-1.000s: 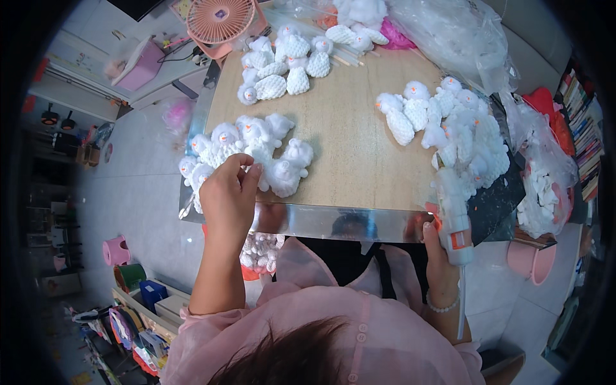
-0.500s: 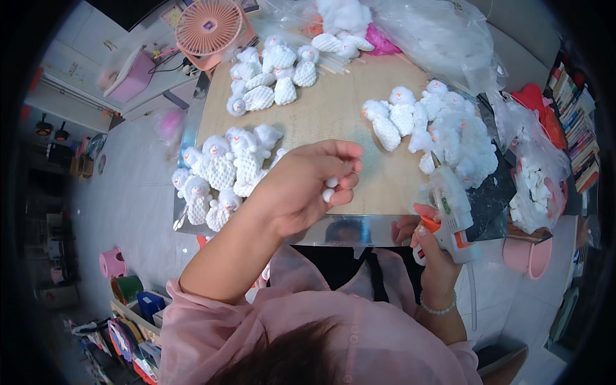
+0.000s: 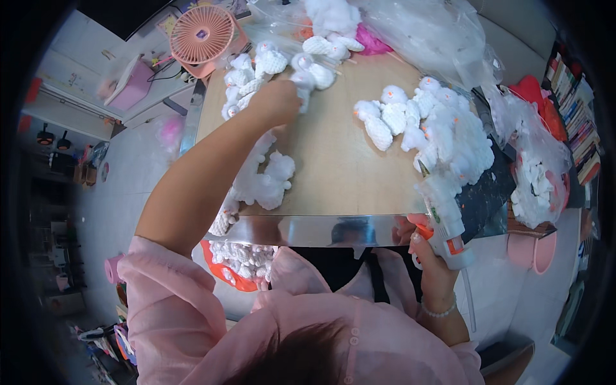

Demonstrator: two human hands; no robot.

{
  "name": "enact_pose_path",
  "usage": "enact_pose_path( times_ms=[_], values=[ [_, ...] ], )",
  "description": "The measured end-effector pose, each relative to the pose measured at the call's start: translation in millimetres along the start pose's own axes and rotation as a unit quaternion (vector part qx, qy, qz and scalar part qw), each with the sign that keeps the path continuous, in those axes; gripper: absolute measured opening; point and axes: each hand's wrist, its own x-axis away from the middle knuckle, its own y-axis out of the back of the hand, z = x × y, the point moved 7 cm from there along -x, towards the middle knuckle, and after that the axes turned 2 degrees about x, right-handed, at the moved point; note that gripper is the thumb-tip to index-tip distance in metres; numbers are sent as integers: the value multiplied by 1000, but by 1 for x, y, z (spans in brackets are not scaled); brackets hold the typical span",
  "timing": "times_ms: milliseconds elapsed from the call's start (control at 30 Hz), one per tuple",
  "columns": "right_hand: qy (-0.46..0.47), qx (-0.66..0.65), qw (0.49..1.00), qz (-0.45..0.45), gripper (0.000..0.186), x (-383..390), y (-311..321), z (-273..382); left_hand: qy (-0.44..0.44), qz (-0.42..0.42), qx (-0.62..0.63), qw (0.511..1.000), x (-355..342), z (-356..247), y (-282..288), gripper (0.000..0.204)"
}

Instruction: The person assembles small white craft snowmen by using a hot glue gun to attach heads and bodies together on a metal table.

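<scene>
My left hand (image 3: pixel 277 102) reaches over the table to the far left group of white snowman dolls (image 3: pixel 269 61). Its fingers are curled against a knitted white snowman doll (image 3: pixel 303 85) and appear closed on it; the fingertips are mostly hidden. At the near right table edge, my right hand (image 3: pixel 431 256) grips a clear and white glue gun (image 3: pixel 444 218) with an orange trigger, its nozzle pointing away from me. Beyond the nozzle lies a large pile of snowman dolls (image 3: pixel 449 128). My left forearm partly covers another group of white dolls (image 3: pixel 266 183) at the near left.
A pink fan (image 3: pixel 202 35) stands at the far left corner. Clear plastic bags (image 3: pixel 430 32) and white stuffing (image 3: pixel 330 16) lie along the back. An orange-rimmed container (image 3: pixel 240 279) of white pieces sits below the front edge. Books (image 3: pixel 574 122) are stacked at right.
My left hand has moved from mid-table to the far left dolls, where some have shifted or tipped. The white balls it held are out of sight. My right hand still holds the glue gun.
</scene>
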Motion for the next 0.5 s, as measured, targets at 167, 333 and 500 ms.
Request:
enact_pose_path(
  times_ms=[167, 333, 500],
  values=[
    [-31, 11, 999, 39, 35, -2, 14, -14, -62, -15, 42, 997, 21, -63, 7, 29],
    [-18, -2, 998, 60, 31, 0, 8, -8, -34, -25, -8, 999, 10, -59, 16, 34],
    [0, 5, 1000, 8, 26, 2, 11, -6, -73, 81, -31, 994, 29, -67, 10, 37]
  ],
)
